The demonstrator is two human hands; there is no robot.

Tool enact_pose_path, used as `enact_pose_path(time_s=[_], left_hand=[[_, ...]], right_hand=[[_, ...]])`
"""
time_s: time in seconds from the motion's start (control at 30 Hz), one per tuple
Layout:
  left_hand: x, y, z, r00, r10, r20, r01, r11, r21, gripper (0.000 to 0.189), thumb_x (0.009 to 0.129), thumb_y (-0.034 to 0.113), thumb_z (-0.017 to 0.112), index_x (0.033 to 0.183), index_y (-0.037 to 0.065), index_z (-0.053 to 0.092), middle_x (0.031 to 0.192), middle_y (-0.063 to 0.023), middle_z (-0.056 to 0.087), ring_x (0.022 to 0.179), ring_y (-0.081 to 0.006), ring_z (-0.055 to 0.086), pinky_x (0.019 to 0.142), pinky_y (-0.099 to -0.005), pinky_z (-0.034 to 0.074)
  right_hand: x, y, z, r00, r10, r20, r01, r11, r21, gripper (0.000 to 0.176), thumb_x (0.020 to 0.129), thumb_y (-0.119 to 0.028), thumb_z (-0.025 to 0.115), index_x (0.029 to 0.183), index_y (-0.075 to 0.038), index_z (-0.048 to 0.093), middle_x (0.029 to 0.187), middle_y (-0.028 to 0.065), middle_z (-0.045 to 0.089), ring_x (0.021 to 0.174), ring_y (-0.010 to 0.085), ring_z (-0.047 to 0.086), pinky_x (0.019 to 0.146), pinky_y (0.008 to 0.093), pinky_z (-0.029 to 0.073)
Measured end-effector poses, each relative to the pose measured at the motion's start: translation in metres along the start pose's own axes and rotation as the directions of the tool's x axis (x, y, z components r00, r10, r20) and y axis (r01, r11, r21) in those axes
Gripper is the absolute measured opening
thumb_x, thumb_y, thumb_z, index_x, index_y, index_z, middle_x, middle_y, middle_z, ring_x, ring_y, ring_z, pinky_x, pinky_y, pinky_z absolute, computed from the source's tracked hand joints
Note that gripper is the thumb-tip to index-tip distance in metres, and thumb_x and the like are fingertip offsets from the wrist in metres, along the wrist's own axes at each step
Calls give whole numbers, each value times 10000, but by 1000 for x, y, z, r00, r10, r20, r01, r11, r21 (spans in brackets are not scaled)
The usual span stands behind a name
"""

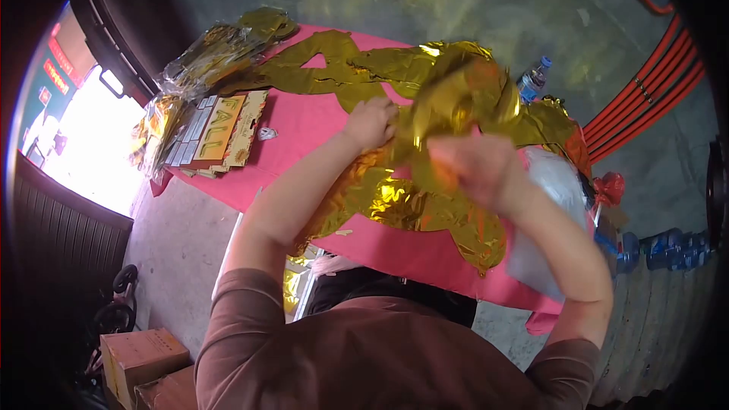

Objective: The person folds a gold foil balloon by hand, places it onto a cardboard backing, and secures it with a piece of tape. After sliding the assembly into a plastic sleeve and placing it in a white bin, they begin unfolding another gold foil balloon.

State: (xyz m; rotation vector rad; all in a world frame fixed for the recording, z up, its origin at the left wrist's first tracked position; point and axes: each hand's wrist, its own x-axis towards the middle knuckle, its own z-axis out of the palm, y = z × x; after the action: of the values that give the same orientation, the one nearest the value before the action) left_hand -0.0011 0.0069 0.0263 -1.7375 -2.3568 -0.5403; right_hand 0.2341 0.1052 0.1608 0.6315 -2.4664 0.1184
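Note:
Shiny gold foil [389, 199] lies crumpled in front of me on a pink-covered table [296, 118]. My left hand [372, 123] has its fingers curled at the left edge of the raised foil; what its fingertips hold is hard to make out. My right hand [474, 167], smeared by motion, is closed on a lifted piece of gold foil [456, 102] to the right. More flat gold foil [323, 61] with cut-out openings stretches along the far side of the table.
Packs marked FALL [216, 133] and clear plastic packets [209, 61] lie at the left. A bottle [534, 80] stands at the far right, near a translucent plastic bag [554, 190]. Cardboard boxes [144, 357] sit on the floor at lower left.

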Motion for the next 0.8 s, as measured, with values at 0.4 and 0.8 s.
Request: enact_pose_path(time_s=[0.4, 0.8], left_hand=[[50, -17, 29, 946, -319, -50, 316, 946, -67, 149, 764, 83, 566, 856, 26, 668, 898, -206, 659, 861, -358, 648, 753, -440, 519], [-20, 53, -108, 967, 182, -181, -240, 891, -386, 89, 807, 75, 650, 860, 4, 659, 817, -120, 639, 749, -254, 629, 662, -338, 505]], right_hand=[[-61, -40, 56, 993, -87, 76, 82, 995, 64, 208, 731, -127, 588, 929, -65, 583, 997, 85, 643, 846, 212, 643, 717, 328, 539], [-55, -54, 17, 945, 199, 260, -286, 887, 363, 614, 747, -219, 723, 1288, -50, 486, 1303, 159, 478, 1156, 300, 526, 887, 423, 476]])
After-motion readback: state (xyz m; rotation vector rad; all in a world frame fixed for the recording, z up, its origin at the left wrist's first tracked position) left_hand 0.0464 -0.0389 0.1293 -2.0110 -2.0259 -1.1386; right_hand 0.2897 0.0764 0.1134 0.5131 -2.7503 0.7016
